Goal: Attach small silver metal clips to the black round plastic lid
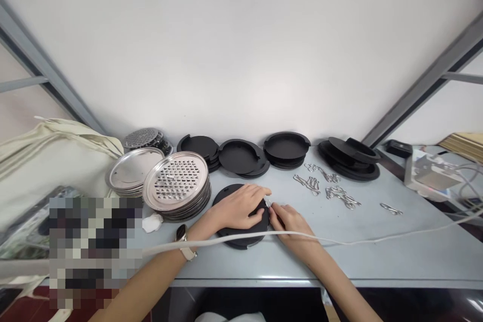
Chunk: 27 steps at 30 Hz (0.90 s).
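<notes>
A round black plastic disc (241,239) lies on the table in front of me. My left hand (241,206) rests across its top, holding it, with thumb and fingers reaching to the right rim. At that rim sits a small shiny wire clip (267,202), partly covered by fingers. My right hand (289,221) pinches the clip from the right, thumb and index finger closed at the disc's edge. Loose wire clips of the same metal lie to the right, in small heaps (341,196) and as a single piece (391,209).
Perforated metal grater discs (177,181) and plain metal discs (134,168) stand stacked at left. Black round parts (287,148) line the wall. A white cable (234,236) crosses in front of my hands. Electrical equipment (433,176) is at right, a pale bag (56,161) at left.
</notes>
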Each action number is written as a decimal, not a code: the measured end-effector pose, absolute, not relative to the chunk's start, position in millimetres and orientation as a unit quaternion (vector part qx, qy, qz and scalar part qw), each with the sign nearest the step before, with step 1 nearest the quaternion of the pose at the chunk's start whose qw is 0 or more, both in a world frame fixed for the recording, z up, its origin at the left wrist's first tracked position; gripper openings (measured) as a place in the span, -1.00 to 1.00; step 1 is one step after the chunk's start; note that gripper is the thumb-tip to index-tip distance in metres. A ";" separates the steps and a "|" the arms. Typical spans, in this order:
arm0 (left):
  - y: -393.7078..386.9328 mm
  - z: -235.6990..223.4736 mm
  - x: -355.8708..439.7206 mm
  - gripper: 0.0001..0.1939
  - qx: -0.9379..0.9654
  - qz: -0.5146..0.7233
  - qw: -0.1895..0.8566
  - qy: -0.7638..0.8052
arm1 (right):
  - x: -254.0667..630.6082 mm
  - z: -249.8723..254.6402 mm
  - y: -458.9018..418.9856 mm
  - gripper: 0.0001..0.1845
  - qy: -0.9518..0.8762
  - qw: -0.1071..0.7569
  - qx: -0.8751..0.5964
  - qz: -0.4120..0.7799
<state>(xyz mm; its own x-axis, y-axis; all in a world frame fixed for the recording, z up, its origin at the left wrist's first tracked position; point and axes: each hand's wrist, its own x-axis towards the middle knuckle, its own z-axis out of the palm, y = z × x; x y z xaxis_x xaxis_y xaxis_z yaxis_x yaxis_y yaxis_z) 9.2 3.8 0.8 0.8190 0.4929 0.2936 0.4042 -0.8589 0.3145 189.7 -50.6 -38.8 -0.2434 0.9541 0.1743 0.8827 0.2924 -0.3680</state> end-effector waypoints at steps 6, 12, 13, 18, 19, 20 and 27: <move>3.6 3.1 8.7 -0.64 0.946 0.192 0.127 0.229 | 190.9 -40.1 -52.0 -0.75 -0.782 0.187 -0.586 0.102; 4.1 4.7 9.0 -0.69 0.944 0.205 0.139 0.218 | 191.2 -40.6 -51.4 -0.76 -0.784 0.200 -0.575 0.125; 4.4 4.9 8.9 -0.69 0.943 0.206 0.146 0.216 | 191.4 -40.9 -51.4 -0.75 -0.782 0.201 -0.577 0.124; 4.7 6.2 8.9 -0.70 0.944 0.202 0.150 0.214 | 192.6 -42.3 -52.3 -0.74 -0.788 0.215 -0.564 0.126; 4.3 6.5 8.8 -0.71 0.943 0.202 0.149 0.218 | 192.8 -42.4 -52.5 -0.74 -0.788 0.220 -0.561 0.128; 3.9 7.0 8.8 -0.73 0.942 0.203 0.149 0.222 | 193.0 -42.6 -52.7 -0.74 -0.789 0.224 -0.558 0.129; 5.1 6.2 8.8 -0.77 0.948 0.186 0.137 0.220 | 193.1 -44.5 -54.1 -0.75 -0.802 0.246 -0.534 0.109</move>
